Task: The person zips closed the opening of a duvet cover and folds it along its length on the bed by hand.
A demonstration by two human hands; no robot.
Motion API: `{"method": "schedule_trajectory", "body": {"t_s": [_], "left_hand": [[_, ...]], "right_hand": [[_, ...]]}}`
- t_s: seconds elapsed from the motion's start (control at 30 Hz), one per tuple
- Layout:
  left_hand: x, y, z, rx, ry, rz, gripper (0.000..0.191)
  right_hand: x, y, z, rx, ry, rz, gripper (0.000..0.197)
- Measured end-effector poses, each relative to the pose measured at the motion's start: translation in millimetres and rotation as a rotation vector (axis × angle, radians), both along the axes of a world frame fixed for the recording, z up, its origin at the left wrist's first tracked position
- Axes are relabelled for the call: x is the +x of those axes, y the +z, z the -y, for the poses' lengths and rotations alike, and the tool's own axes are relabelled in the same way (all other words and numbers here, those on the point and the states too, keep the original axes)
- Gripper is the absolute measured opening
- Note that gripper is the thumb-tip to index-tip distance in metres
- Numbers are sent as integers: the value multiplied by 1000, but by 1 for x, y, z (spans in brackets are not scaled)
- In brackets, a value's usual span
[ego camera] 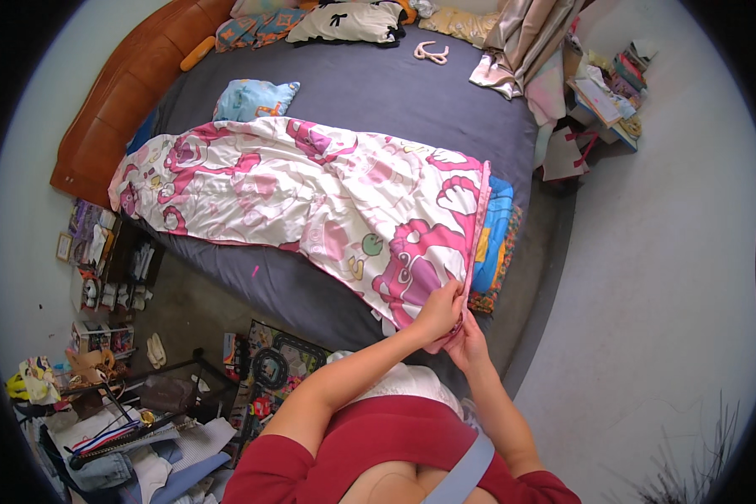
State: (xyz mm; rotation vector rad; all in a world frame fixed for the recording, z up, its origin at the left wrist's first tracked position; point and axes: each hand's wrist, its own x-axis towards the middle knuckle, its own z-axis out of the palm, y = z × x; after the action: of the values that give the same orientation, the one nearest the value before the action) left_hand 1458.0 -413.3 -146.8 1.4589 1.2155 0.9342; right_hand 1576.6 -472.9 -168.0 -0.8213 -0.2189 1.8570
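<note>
A white duvet cover with pink cartoon bears and pink edging [327, 195] lies lengthwise over the near half of a bed with a dark grey sheet [378, 94]. My left hand [442, 309] grips the cover at its near right corner, fingers curled into the cloth. Just right of it and slightly lower, my right hand [468, 343] pinches the same corner's pink edge. The cloth between the hands is bunched, and some fingertips are hidden. Folded blue bedding [494, 233] with a patterned piece under it shows beyond the cover's right edge. A light blue pillow [255, 99] touches the cover's far side.
A brown headboard [126, 94] bounds the bed's left end. Pillows [346, 24] and a pink headband [431, 53] lie at the far side, near a curtain [523, 38]. A rack heaped with clothes [145, 441] stands lower left. A white wall [655, 252] rises on the right.
</note>
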Motion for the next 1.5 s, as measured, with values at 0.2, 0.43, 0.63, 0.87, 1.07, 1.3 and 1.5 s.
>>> {"method": "schedule_trajectory", "body": {"t_s": [0.2, 0.43, 0.63, 0.87, 1.07, 1.3, 1.5], "left_hand": [[-7, -22, 10, -368, -183, 237, 27], [-74, 9, 47, 100, -47, 57, 45], [-91, -42, 70, 301, 153, -685, 76], [-119, -55, 22, 445, 346, -539, 47], [-159, -31, 26, 424, 122, -506, 32], [-152, -20, 25, 84, -2, -632, 20], [-163, -38, 34, 188, -144, -505, 23]], "right_hand": [[-15, -15, 15, -126, -64, -48, 41], [-6, -5, 10, -102, 66, -28, 44], [7, 22, -1, -75, 137, 89, 48], [25, 35, -13, -91, -45, -151, 32], [45, 14, -26, -131, -198, 25, 29], [65, -20, -34, -281, -227, 77, 27], [65, -19, -32, -208, -314, 183, 29]]}}
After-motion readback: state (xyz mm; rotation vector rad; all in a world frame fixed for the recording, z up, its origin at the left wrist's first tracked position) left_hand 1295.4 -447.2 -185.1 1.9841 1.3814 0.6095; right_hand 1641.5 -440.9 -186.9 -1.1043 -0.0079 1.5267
